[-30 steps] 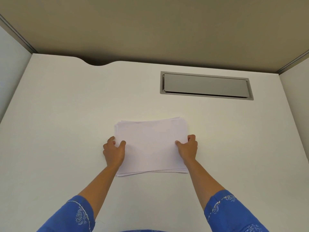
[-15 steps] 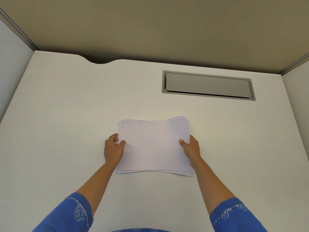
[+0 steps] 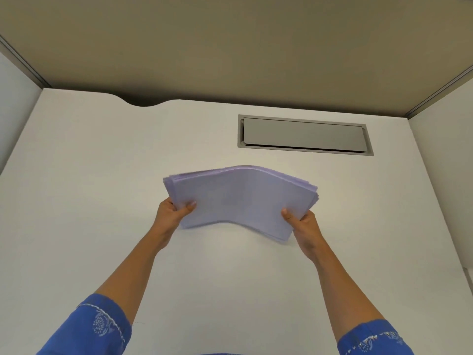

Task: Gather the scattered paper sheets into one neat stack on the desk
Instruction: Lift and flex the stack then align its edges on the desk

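Note:
A stack of pale white paper sheets [image 3: 239,198] is held above the white desk [image 3: 102,201], arched upward along its middle. My left hand [image 3: 172,213] grips its near left side, thumb on top and fingers underneath. My right hand [image 3: 302,224] grips the near right side the same way. The sheet edges at the far left and right ends are slightly fanned and uneven. No loose sheets lie elsewhere on the desk.
A grey cable hatch [image 3: 304,135] with a closed lid is set into the desk behind the stack. Beige partition walls [image 3: 230,47] enclose the desk at the back, with white panels on both sides. A curved notch [image 3: 143,102] cuts the back edge.
The stack lay flat on the desk with my hands at its sides; now both hands have lifted it off the surface and it bows upward in the middle.

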Available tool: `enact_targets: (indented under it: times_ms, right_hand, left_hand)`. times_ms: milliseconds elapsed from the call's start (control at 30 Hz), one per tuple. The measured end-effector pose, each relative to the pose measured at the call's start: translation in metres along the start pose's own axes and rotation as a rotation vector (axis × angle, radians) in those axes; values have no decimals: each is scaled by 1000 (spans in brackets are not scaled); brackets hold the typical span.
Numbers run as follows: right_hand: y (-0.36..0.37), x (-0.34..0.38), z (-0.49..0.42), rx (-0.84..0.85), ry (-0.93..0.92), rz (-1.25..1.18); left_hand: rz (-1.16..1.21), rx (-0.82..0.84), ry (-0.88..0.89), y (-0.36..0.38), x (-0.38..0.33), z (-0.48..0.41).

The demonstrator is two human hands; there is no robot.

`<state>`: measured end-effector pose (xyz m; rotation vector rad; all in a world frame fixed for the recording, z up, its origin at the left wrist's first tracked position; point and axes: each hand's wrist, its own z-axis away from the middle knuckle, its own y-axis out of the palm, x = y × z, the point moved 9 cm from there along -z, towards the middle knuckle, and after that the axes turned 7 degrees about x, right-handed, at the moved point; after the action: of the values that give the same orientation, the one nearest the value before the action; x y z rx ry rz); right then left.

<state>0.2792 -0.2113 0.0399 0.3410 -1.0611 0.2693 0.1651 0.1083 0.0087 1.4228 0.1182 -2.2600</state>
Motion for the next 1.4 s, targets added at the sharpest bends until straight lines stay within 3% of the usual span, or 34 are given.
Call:
enact_targets:
  times_ms: [400,567,800,1000,1233,1400]
  right_hand:
    - [7,33,13,-224,-186,-19]
    - [15,46,23,-355,-339,-102]
    - [17,36,33,-589,-303,-157]
    - [16,42,43,-685,-379,-137]
    - [16,46,50,-804,-325,-128]
    - [11,48,50,-775,-413,-134]
  left_hand:
    - [-45,-103,175,14,-26,25]
    - [100,-217,277,11,-40,30]
    - [265,-363,295,18,-48,30]
    - [169,-427,403,19,-58,37]
    - [-85,-578,395,28,-69,49]
    - [30,-583,426,21,-67,41]
